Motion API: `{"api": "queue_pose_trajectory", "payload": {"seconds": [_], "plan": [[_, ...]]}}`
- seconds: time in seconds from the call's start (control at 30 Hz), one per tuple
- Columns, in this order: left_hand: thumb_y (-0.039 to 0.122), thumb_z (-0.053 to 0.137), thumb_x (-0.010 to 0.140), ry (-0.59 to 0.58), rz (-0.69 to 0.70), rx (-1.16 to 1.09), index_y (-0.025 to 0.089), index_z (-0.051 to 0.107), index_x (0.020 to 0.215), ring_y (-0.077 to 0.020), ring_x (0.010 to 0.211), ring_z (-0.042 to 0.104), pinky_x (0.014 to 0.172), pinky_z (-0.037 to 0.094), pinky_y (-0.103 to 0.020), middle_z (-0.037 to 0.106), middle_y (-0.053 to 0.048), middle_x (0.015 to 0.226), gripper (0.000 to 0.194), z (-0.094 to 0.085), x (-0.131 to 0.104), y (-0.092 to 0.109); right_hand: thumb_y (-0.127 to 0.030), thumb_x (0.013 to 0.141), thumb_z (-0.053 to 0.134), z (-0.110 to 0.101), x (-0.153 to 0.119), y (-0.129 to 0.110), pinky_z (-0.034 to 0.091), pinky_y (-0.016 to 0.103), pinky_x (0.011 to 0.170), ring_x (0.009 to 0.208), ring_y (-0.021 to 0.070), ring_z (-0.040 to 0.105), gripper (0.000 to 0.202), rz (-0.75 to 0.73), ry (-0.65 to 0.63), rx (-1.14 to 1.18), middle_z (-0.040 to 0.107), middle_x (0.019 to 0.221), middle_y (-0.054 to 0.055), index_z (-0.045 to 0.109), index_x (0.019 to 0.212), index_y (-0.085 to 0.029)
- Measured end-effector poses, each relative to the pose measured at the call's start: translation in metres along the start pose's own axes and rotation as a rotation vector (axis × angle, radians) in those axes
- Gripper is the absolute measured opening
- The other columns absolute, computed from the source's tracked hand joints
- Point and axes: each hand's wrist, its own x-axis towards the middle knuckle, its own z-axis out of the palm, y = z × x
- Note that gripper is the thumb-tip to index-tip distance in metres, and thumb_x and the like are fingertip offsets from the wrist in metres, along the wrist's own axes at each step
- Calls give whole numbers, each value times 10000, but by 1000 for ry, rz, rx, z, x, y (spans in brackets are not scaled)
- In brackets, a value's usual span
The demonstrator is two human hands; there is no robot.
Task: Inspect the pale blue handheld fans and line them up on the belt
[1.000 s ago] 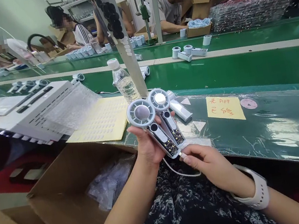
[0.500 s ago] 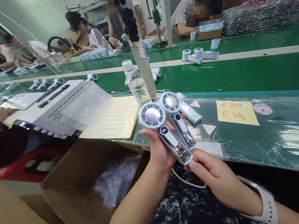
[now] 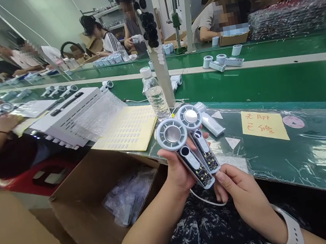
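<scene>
Two light-blue handheld fans lie side by side in my left hand (image 3: 179, 169), its fingers wrapped round their handles. The nearer fan (image 3: 172, 134) has a round head and a clear-fronted handle with a circuit board showing; its small round display is dark. The second fan (image 3: 191, 117) is of the same kind and sits just behind and to the right. My right hand (image 3: 239, 184) is closed in a pinch at the bottom end of the second fan. A white cable (image 3: 207, 203) loops below the fans into my right fingers; its plug is hidden.
Another fan (image 3: 213, 123) lies on the green bench beyond my hands. Nearby are a water bottle (image 3: 156, 98), a yellow sticker sheet (image 3: 126, 130), a handwritten note (image 3: 263, 125) and a white machine (image 3: 67, 117). A cardboard box (image 3: 81, 212) holds plastic bags. Co-workers sit around the line.
My right hand has moved from the bottom end of the nearer fan to that of the second fan. The nearer fan's lit display has gone dark. The view has shifted slightly.
</scene>
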Motion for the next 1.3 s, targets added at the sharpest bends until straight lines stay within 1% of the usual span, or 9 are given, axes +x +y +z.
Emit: {"api": "queue_pose_trajectory", "payload": {"seconds": [0.23,0.47,0.6,0.67,0.73,0.83,0.93,1.13,1.3], "plan": [[872,625,531,31,12,32,172,632,606,-319,1025,669,847,566,-409,706,-91,1042,703,-4,-2,-6,-547,945,504,-4,5,-2,413,272,603,602,159,519,428,-9,4,-95,565,612,-4,530,683,-210],[812,674,576,212,103,-19,186,635,681,-273,964,686,815,565,-381,726,-69,974,636,-20,10,7,-368,978,462,-19,5,-18,469,339,845,977,221,600,298,-362,-61,-383,625,1058,68,517,725,-221],[814,679,561,228,78,40,187,657,666,-261,922,700,800,574,-353,738,-65,1013,637,-39,-3,16,-325,936,496,-51,55,-22,449,496,946,1103,326,565,187,-330,231,-739,610,1138,149,632,930,-196],[798,692,564,219,0,55,181,666,666,-255,900,705,791,576,-342,741,-69,1038,626,-47,-20,17,-234,901,492,-55,87,-22,411,563,991,1183,374,506,275,-384,347,-885,561,1219,211,615,1126,-133],[784,695,575,227,-100,52,171,676,677,-249,870,709,791,573,-340,747,-78,1027,622,-53,-41,17,-157,889,461,-42,115,-20,420,543,999,1159,353,520,314,-461,267,-947,571,1204,207,619,1158,-120],[775,673,616,259,-232,23,161,693,713,-244,842,712,794,565,-344,754,-96,1017,622,-58,-72,18,-110,875,480,-3,144,-13,485,452,933,996,286,594,229,-511,61,-935,631,1055,148,688,953,-165],[775,677,610,224,-318,-15,153,710,740,-254,894,709,826,556,-344,751,-118,1074,637,-60,-90,19,-85,845,518,25,156,-10,502,445,888,935,279,604,195,-504,-5,-900,639,979,145,677,774,-171],[756,691,623,75,-347,-102,140,721,808,-226,914,701,865,531,-316,751,-140,1061,645,-58,-78,20,-197,898,549,-6,120,-43,452,478,992,1114,273,585,163,-511,-63,-727,622,1140,110,656,776,-210],[815,634,621,-163,-371,-169,147,645,706,-230,796,700,743,535,-317,746,-125,925,673,-50,-58,9,-333,867,682,-25,77,-58,388,482,1073,1353,292,442,88,-311,-397,-215,515,1400,65,656,899,-256]]}}
